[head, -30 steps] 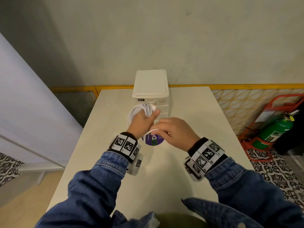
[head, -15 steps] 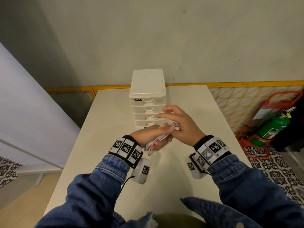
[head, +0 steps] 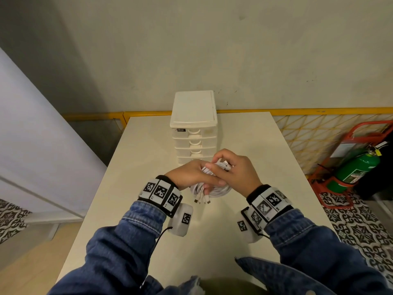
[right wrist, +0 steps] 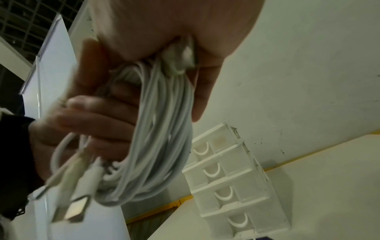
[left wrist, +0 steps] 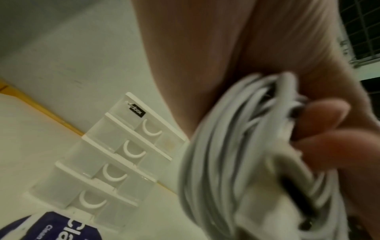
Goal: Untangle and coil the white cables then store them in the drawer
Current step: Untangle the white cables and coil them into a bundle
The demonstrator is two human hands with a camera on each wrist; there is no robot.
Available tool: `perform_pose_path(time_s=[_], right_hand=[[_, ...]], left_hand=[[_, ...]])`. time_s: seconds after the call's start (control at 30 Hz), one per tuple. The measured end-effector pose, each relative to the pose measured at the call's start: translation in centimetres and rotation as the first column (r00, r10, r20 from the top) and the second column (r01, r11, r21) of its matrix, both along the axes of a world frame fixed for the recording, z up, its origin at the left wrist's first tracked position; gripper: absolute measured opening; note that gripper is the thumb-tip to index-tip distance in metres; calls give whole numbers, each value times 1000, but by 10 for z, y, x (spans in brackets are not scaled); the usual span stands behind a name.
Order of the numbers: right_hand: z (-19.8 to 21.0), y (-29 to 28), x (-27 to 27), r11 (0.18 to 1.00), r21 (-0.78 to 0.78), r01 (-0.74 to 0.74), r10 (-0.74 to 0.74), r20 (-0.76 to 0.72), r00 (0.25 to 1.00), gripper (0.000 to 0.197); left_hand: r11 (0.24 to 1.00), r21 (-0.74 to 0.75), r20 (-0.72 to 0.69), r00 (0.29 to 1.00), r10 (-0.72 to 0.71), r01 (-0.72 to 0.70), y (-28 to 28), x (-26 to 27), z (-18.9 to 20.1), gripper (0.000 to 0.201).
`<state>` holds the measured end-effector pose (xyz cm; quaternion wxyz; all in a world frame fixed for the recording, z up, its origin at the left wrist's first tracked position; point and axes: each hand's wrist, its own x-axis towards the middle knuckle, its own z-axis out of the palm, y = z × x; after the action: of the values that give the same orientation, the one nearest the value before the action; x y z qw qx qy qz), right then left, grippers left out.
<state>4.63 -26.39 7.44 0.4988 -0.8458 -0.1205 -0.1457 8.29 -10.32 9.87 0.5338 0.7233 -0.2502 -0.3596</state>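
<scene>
both hands are gripping the coil of white cables [head: 214,189] in the air just in front of the drawer unit [head: 194,133], above the counter [head: 255,145]. the left hand [head: 189,174] is wrapping its fingers around the loops, and the right hand [head: 236,170] is pinching the top of the bundle. three plug ends [head: 202,201] are dangling under the coil. all drawers are sitting closed.

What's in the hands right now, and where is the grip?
Both the left hand and right hand grip the coiled white cable bundle around its upper loops; connector ends hang free.
</scene>
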Motion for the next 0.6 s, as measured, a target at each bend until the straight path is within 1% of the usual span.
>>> perform_pose_path(time_s=[0.03, 0.17, 0.23, 0.3, 0.33, 0.37, 0.43, 0.5, 0.6], right_hand=[[-3, 0, -1, 999, 4, 31, -32, 15, 999, 31], [-11, 0, -2, 989, 54, 140, -142, 29, 989, 26], [-12, -1, -1, 973, 112, 201, -204, 11, 979, 21], [-12, -4, 3, 940, 189, 283, -283, -29, 959, 21], [-11, -5, 5, 919, 229, 320, -317, -52, 947, 23], [-10, -7, 6, 900, 265, 347, -341, -70, 937, 24], [-7, -7, 7, 873, 317, 370, -362, -85, 928, 26], [-5, -7, 7, 861, 351, 367, -356, -99, 929, 25], [-5, -5, 6, 854, 400, 332, -315, -109, 943, 21]], left_hand=[[999, -13, 14, 999, 42, -41, 1, 1, -2, 4], [986, -80, 42, 988, 150, -146, 1, 2, -12, 26], [968, -104, 50, 971, 235, -228, -3, 1, -18, 34], [925, -133, 66, 928, 366, -355, -10, -2, -23, 40], [899, -155, 81, 902, 424, -409, -15, -5, -24, 40], [870, -193, 90, 875, 475, -453, -20, -7, -25, 36], [804, -294, 56, 831, 554, -516, -29, -11, -23, 23], [759, -370, 30, 810, 586, -535, -33, -11, -22, 29], [737, -425, 51, 799, 599, -526, -34, -8, -21, 34]])
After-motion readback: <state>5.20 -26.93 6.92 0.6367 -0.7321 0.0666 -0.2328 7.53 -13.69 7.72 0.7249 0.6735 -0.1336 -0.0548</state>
